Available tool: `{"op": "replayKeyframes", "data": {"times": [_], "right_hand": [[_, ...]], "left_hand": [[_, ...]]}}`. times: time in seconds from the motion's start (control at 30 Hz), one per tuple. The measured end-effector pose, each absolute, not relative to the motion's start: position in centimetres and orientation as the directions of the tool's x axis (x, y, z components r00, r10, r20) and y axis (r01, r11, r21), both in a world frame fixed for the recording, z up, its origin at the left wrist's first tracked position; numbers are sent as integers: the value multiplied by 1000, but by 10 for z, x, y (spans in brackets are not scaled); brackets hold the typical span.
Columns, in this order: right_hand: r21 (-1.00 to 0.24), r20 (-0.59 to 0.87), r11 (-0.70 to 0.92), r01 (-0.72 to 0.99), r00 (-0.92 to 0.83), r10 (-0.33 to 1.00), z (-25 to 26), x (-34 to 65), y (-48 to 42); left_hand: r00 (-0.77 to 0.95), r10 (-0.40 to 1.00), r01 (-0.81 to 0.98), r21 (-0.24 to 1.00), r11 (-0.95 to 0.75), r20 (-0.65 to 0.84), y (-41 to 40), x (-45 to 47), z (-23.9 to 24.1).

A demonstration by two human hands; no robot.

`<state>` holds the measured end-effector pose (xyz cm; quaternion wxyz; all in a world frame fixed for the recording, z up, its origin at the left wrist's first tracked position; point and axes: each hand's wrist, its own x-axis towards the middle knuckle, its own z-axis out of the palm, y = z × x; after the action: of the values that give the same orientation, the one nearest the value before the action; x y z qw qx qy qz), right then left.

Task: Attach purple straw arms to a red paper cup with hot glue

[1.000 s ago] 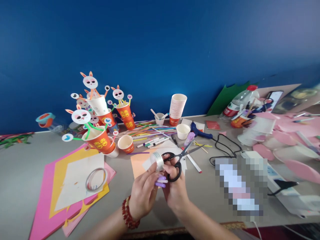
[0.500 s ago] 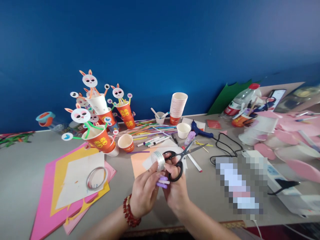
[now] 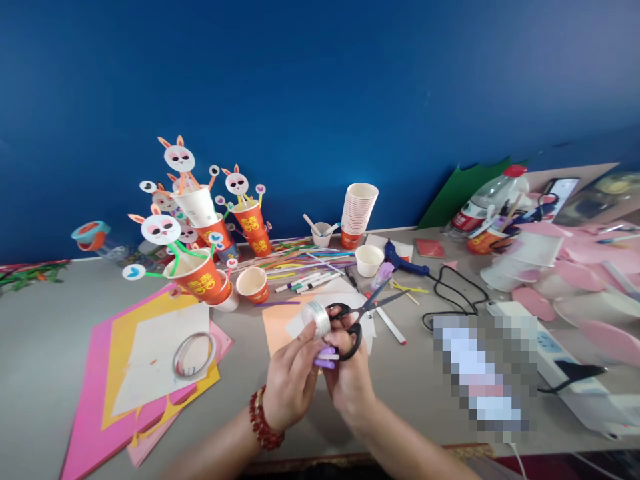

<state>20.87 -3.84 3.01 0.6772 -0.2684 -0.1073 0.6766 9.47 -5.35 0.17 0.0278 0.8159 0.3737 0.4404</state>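
Note:
My left hand (image 3: 290, 380) is closed round a small roll of clear tape (image 3: 316, 318), held up over the grey table (image 3: 45, 340); a red bead bracelet (image 3: 261, 420) circles its wrist. My right hand (image 3: 350, 373) grips black-handled scissors (image 3: 356, 320) with fingers through the loops, blades pointing up and right, slightly apart. Short purple and white strips (image 3: 326, 358) sit pinched between the two hands. Both hands touch each other above a peach paper sheet (image 3: 277, 327).
Pink, yellow and white sheets (image 3: 145, 373) with a larger tape ring (image 3: 194, 355) lie at left. Orange paper cups with bunny faces (image 3: 197, 270), a cup stack (image 3: 358, 212), markers, straws, a blue glue gun (image 3: 403, 263), a power strip (image 3: 560, 357) and pink cutouts (image 3: 590, 293) crowd the back and right.
Both hands stayed together with tape and scissors; the scissor blades closed a little and the hands dropped slightly. The view shifted a little to the left.

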Motion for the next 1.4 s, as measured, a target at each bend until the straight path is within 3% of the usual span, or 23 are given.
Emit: {"op": "replayKeyframes", "data": {"times": [0.5, 0.63, 0.77, 0.87, 0.93, 1.07, 1.27, 1.4], "right_hand": [[-581, -207, -40, -813, 100, 973, 34, 208, -36], [-714, -147, -16, -700, 128, 981, 26, 217, -36], [-907, 48, 107, -407, 151, 987, 26, 243, -30], [-940, 153, 161, -302, 53, 987, 39, 267, -19], [-959, 98, 50, -279, -161, 982, 49, 281, -13], [-966, -72, -194, -169, -547, 834, 59, 297, -5], [-952, -131, -278, -132, -644, 754, 59, 295, -4], [-950, -138, -277, -142, -608, 782, 56, 291, -6]], "left_hand": [[340, 636, 552, 400, -731, 693, -53, 94, -2], [279, 721, 469, 564, -679, 635, -54, 95, 3], [227, 894, 288, 850, -441, 386, -53, 96, 28], [290, 931, 178, 944, -279, 221, -53, 92, 45], [349, 923, 144, 963, -226, 164, -52, 86, 49], [428, 894, 135, 969, -205, 130, -52, 77, 52], [493, 866, 195, 960, -200, 80, -51, 76, 64], [495, 866, 248, 945, -212, 64, -51, 76, 66]]}}
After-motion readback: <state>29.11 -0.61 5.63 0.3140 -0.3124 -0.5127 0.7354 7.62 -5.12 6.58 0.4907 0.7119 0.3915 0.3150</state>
